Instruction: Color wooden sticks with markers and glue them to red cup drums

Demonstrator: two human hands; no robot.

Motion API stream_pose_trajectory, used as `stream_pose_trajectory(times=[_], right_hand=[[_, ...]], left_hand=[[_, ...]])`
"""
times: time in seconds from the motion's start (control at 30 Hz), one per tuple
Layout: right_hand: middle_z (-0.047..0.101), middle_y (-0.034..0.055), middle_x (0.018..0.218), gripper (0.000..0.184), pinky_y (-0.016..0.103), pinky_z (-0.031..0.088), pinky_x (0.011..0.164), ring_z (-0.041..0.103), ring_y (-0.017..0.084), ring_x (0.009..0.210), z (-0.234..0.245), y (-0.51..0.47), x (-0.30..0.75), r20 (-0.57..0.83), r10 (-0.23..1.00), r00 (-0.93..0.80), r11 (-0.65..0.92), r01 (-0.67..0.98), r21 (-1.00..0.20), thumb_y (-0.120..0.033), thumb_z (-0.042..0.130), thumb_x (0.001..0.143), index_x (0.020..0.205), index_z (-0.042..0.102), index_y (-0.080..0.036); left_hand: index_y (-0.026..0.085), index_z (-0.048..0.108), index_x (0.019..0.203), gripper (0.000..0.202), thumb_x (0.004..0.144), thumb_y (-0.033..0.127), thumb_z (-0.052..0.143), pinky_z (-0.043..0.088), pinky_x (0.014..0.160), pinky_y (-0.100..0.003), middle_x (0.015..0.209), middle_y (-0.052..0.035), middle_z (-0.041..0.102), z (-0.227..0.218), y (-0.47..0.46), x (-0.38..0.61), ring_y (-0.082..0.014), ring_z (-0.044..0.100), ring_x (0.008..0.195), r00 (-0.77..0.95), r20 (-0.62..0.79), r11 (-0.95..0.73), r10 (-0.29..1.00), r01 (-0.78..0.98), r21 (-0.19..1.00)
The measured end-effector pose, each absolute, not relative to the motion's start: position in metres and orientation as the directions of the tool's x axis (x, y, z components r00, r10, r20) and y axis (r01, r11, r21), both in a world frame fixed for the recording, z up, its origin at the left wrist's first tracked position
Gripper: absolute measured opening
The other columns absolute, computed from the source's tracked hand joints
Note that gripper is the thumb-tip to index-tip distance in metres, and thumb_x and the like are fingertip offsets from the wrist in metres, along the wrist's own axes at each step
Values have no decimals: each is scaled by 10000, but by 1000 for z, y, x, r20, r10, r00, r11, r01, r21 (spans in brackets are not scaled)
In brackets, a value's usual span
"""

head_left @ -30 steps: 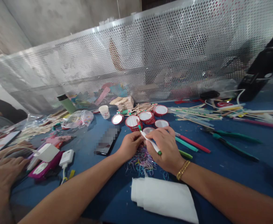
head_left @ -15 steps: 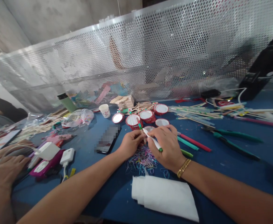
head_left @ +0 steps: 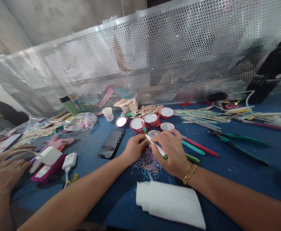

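My right hand [head_left: 170, 150] grips a white marker [head_left: 159, 149] with a green end, slanted with its tip up and to the left. That tip meets a thin wooden craft stick [head_left: 144, 129], coloured red and green at its upper part. The stick's lower end is pinched in my left hand [head_left: 134, 149], whose fingertips are partly hidden. Just below both hands lies a tangle of coloured threads [head_left: 147, 165]. Red-rimmed round lids [head_left: 137, 124] with pale tops stand in stacks beyond my fingers.
A phone [head_left: 111, 143] lies left of my hands; a paper cup [head_left: 108, 114] stands behind it. To the right are markers [head_left: 203, 147] and green-handled pliers [head_left: 241, 149]. A folded white cloth [head_left: 170, 203] lies in front. Another person's hands [head_left: 8, 173] rest at far left.
The marker's tip has shifted slightly left and down along the craft stick. Both hands stay almost in place, still holding the same things.
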State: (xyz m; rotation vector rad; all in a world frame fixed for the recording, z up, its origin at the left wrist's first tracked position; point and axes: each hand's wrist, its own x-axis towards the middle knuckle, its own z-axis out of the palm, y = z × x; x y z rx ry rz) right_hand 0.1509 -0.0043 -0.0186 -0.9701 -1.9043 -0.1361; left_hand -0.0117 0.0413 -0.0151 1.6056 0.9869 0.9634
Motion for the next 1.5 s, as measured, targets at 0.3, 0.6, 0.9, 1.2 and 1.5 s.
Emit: stream_pose_trajectory(times=[0.3,0.6,0.9,1.2,1.5], right_hand=[[662,19,844,73,420,316,919,585,199,857,-17,-4,151,794,571,-209,662,689,-295,-230,492,923,911,563,-215],[658,18,829,82,421,319,914,584,195,842,-17,-5,151,804,560,-201,667,685,-293,-233,489,929,905,564,-209],[649,20,845,72,427,306,939,584,196,871,-17,-6,149,789,572,-224,671,681,-292,-230,500,922,913,568,-208],[658,15,826,76,422,313,915,585,195,842,-17,-4,150,796,577,-180,638,708,-303,-226,497,926,902,566,-208],[660,22,841,71,430,318,919,590,202,861,-16,-6,149,800,560,-216,669,687,-283,-235,496,931,914,560,-209]], left_hand=[[161,559,652,407,771,531,682,322,512,-225,587,29,520,-13,40,-11,-82,409,518,350,108,-164,931,135,977],[154,560,668,409,784,532,667,336,531,-221,613,28,536,-15,41,-12,-80,422,535,358,101,-158,928,133,978],[142,591,725,373,779,504,666,317,526,-223,615,35,504,-16,42,-12,-83,391,540,355,102,-163,929,145,976],[157,556,671,396,787,520,663,326,518,-216,600,35,515,-16,42,-12,-77,411,527,335,79,-133,939,141,981],[150,570,683,384,777,508,672,335,533,-219,624,26,528,-15,42,-12,-84,422,550,340,117,-178,933,154,972]])
